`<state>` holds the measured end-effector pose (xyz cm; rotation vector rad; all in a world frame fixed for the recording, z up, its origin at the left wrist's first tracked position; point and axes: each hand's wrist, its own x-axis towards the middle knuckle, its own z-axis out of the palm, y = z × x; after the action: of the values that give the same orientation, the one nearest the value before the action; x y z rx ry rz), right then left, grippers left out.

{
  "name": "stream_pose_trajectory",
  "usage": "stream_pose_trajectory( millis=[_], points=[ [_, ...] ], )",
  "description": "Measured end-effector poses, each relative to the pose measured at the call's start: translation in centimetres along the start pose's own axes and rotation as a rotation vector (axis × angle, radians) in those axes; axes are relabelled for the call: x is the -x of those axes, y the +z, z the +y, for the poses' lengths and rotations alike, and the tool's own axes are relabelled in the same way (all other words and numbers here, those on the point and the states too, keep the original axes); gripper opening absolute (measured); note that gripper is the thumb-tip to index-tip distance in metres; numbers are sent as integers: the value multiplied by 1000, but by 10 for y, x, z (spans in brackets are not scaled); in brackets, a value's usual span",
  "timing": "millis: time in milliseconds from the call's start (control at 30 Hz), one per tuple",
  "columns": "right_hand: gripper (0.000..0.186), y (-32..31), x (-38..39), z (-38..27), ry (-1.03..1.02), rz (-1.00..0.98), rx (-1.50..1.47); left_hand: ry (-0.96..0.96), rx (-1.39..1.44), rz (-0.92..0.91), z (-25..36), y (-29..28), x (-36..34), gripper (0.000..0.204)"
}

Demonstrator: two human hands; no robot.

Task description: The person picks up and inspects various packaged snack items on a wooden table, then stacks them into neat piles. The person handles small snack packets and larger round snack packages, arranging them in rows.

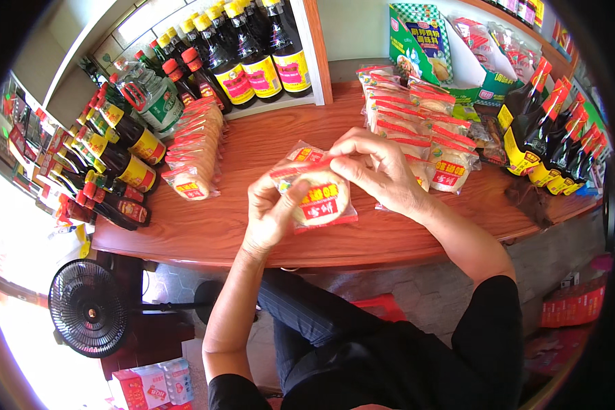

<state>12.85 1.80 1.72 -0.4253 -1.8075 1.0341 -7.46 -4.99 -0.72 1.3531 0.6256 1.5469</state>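
Over the wooden counter (253,246), I hold a clear plastic packet (326,205) with a round, pale, flat pastry inside and red and yellow print. My left hand (270,208) grips its left side, thumb across the front. My right hand (383,167) pinches the red top edge at the upper right corner. Behind it, more red and yellow wrapping (306,154) shows; whether that is a second packet I cannot tell. To the left lies an overlapping row of similar packets (193,157). Beyond my right hand are more rows of packets (451,160), partly hidden by that hand.
Dark sauce bottles (253,61) fill the shelf behind, and more bottles (126,147) crowd the left end. On the right stand red-capped bottles (547,130) and a green display box (478,85). A black fan (89,307) stands below the counter's left edge.
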Motion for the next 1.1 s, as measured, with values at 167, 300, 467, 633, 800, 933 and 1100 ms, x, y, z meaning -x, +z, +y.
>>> stream_pose_trajectory(
  millis=[167,300,467,633,800,933,1100],
  points=[
    [7,6,7,-12,-81,-81,173,-61,-61,89,1,4,15,17],
    [21,10,15,-13,-524,-43,623,-18,-103,280,6,22,18,14],
    [29,7,22,-19,-632,-44,802,433,-983,324,18,31,15,15],
    [22,11,15,-20,-663,108,733,171,-635,441,2,37,34,67],
    [24,14,20,-24,-709,42,784,274,-1085,317,-6,55,49,113],
    [26,24,26,-19,-755,-20,763,381,-1089,454,-18,53,54,112],
    [24,31,27,-18,-723,-47,623,549,-1070,481,-19,32,65,110]
  ],
)
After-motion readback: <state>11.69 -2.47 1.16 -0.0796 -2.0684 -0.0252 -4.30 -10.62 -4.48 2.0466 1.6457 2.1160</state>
